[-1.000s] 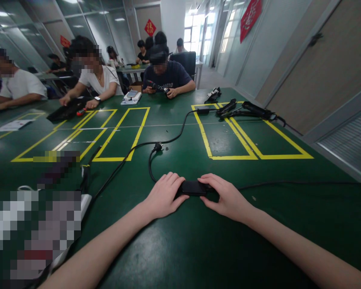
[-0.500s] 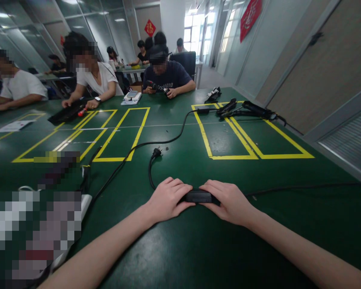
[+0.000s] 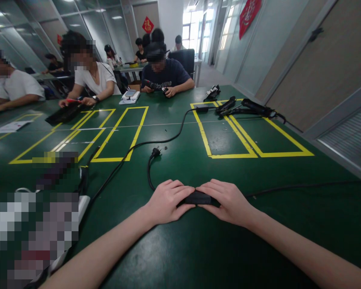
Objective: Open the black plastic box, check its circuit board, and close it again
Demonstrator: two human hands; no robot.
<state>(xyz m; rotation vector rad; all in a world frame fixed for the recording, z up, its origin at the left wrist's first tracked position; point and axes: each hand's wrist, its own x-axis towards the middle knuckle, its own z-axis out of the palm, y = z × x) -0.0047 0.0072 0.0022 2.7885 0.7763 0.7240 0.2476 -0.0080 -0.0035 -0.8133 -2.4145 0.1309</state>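
A black power adapter brick (image 3: 197, 198) lies on the green table (image 3: 198, 249) right in front of me. My left hand (image 3: 167, 200) is closed over its left end and my right hand (image 3: 227, 200) over its right end; their fingertips nearly meet on top. A black cord curls from under my left hand to a plug (image 3: 155, 152). Another thin black cord (image 3: 303, 186) runs from under my right hand toward the table's right edge.
Yellow tape rectangles (image 3: 228, 132) mark the tabletop. Black tools and cables (image 3: 246, 107) lie at the far right; a white power strip (image 3: 83, 202) sits at the left. Three people (image 3: 165, 74) work at the far side, others behind.
Both hands have drawn the adapter slightly nearer to me and moved closer together over it, so less of it shows. The plug end shifted a little.
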